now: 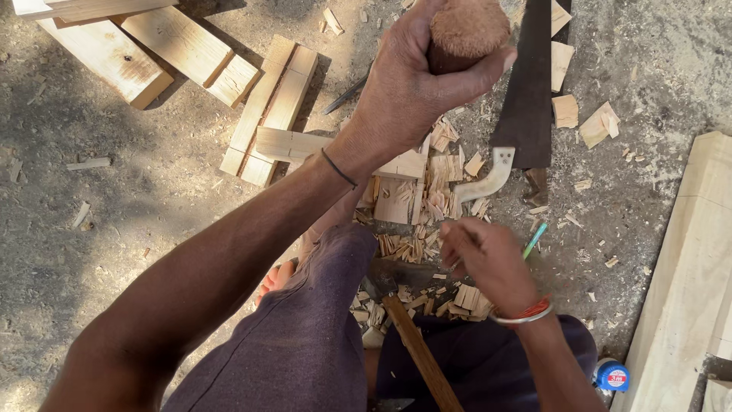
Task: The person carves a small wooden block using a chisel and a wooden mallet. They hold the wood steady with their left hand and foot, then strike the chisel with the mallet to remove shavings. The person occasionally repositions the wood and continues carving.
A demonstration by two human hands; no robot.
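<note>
Wooden mallet head (467, 29), round and reddish-brown with a rough, fuzzy-looking top, is sitting in the left hand (412, 91) up near the top of the frame. That grip is clenched hard around it, fingers wrapped over the near side and thumb hooked across the right side, so it's held up well above the ground.

The right hand (488, 259) is lower down, close to the knees, and it's closed on a thin teal pencil (534, 240) that pokes out up and to the right. It's a bit blurred, so I can't say how the fingers sit on it.

So the mallet is straight up-frame from the right hand, with the pile of wood chips (427, 198) in between. The left hand is obviously the nearer one since it's already got it. Can't really see the mallet's long axis, as the hand hides most of it.

Other stuff around: a saw (526, 91) lies on the dirt ground (114, 229) with its dark blade running up the frame and its pale handle (488, 179) towards the chips. A brown wooden tool handle (419, 351) runs between the legs. Light planks (267, 107) lie up left, a big pale board (686, 290) is on the right, and a blue tape measure (611, 375) sits by its bottom end.
</note>
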